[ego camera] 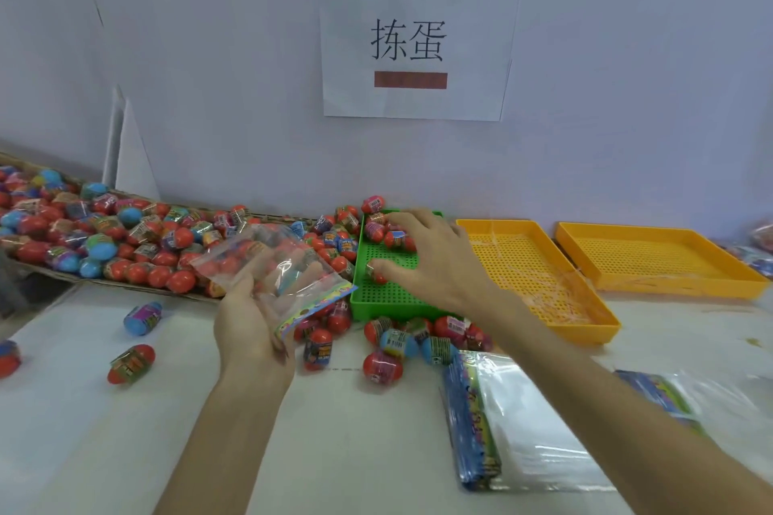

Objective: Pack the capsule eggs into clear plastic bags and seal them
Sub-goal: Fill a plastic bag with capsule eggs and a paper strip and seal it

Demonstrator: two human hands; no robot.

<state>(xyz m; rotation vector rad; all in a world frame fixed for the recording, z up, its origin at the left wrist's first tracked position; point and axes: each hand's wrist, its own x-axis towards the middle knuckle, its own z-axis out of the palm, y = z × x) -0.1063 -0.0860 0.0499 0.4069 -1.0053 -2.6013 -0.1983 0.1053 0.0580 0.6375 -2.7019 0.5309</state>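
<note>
My left hand (247,330) holds a clear plastic bag (272,263) with a colourful printed strip, raised over the table, mouth toward the green perforated tray (393,297). My right hand (435,259) is spread over that tray. Its fingertips rest on several capsule eggs (374,231) at the tray's far end, and its thumb touches one small egg (373,272) nearer me. Whether the bag holds any eggs I cannot tell. More red and blue capsule eggs (382,364) lie loose in front of the tray.
A flat cardboard box (104,284) heaped with capsule eggs runs along the left. Two yellow perforated trays (539,276) (661,259) stand to the right. A stack of flat clear bags (523,422) lies at near right. Stray eggs (131,364) sit at the left.
</note>
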